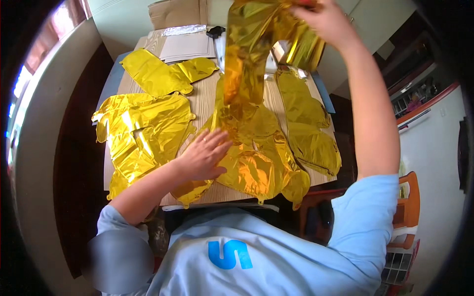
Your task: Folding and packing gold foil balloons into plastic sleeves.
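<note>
A pale wood-grain desk (200, 96) is largely covered by flat, shiny gold foil pieces. A broad crumpled piece (148, 138) is laid along the left edge, with an angled piece (155, 74) toward the far left corner; a long, duller piece (308, 118) is set along the right edge. Overlapping middle pieces (252, 167) are spread to the near edge.

Above the middle of the desk, a held foil piece (244, 54) is hung from the right hand (328, 22), which is the nearer one. Its longer strip is dropped roughly vertically, left of that hand, toward the middle pieces; whether they are touched by it cannot be told. Its top is cut off by the view. It is thin, creased, glossy and amber-gold, with a second, shorter part at the right.

The foil's upper part is pinched by the right hand's fingers. The left hand (203, 155) is spread, palm down, over the middle pieces near the near edge.
</note>
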Demonstrator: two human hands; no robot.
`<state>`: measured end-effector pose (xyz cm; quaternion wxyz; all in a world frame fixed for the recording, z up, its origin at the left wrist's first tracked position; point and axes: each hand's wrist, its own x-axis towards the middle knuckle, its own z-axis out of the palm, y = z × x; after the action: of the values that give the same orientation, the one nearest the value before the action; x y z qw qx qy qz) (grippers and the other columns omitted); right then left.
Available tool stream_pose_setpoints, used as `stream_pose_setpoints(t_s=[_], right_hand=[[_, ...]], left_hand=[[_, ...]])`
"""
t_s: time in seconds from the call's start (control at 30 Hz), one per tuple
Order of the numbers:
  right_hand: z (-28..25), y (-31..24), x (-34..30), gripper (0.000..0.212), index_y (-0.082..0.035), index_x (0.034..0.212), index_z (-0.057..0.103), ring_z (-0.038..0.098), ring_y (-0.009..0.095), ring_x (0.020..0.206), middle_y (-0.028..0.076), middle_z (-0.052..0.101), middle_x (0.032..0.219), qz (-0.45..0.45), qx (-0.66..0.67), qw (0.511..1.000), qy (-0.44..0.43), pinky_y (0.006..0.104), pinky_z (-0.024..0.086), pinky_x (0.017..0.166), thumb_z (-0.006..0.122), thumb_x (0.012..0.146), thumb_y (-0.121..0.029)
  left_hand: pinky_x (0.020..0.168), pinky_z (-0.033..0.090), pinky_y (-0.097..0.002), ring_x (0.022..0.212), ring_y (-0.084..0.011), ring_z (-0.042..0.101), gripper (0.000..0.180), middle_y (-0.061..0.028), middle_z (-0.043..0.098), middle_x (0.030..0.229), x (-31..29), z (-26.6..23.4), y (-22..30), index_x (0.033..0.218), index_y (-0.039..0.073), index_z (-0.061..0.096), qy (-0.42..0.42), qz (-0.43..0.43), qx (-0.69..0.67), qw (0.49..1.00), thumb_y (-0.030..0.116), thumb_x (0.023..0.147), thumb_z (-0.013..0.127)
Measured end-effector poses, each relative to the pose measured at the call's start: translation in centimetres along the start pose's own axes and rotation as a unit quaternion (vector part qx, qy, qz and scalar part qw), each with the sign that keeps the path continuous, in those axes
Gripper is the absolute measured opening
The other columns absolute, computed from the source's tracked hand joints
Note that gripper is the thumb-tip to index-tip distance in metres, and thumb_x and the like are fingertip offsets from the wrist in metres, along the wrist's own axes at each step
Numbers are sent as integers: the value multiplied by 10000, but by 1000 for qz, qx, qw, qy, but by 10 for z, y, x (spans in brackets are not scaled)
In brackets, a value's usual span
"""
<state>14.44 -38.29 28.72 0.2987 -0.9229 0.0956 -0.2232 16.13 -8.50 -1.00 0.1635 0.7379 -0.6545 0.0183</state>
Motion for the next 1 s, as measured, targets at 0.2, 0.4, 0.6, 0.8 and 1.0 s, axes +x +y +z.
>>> stream_pose_setpoints(t_s=[0.2,0.4,0.6,0.8,1.0], right_hand=[[-3,-5,-139,182,-40,1042,744,700,243,868,95,733,969,-399,-252,879,72,348,557,786,680,871,-29],[96,69,-252,230,-4,1098,695,668,243,926,119,690,1023,-390,-253,885,25,406,535,847,633,914,-128],[146,102,-304,248,-1,1055,704,652,266,965,128,684,1039,-369,-223,902,-34,407,514,885,624,857,-125],[135,100,-309,260,18,1031,702,634,261,923,141,680,1023,-351,-247,902,-54,397,498,871,622,838,-137],[135,95,-322,210,18,954,685,571,237,759,109,624,865,-258,-301,913,-93,366,460,747,625,799,-110]], left_hand=[[1201,260,-529,1443,-410,355,744,-239,405,1534,-12,16,36,1474,26,449,5,-47,-65,997,451,905,669],[1187,281,-549,1403,-415,408,470,-247,497,1448,-17,5,23,1312,-10,576,42,-92,-33,994,265,934,617],[1178,314,-497,1408,-399,411,467,-202,510,1457,-38,-14,-6,1373,21,552,102,-180,-49,977,217,956,633],[1200,276,-514,1440,-390,375,558,-205,467,1501,-15,-10,-6,1429,29,501,53,-116,-75,989,310,964,633],[1209,249,-512,1459,-358,359,604,-178,464,1517,3,14,-22,1423,30,514,-12,-69,-38,997,346,928,654]])
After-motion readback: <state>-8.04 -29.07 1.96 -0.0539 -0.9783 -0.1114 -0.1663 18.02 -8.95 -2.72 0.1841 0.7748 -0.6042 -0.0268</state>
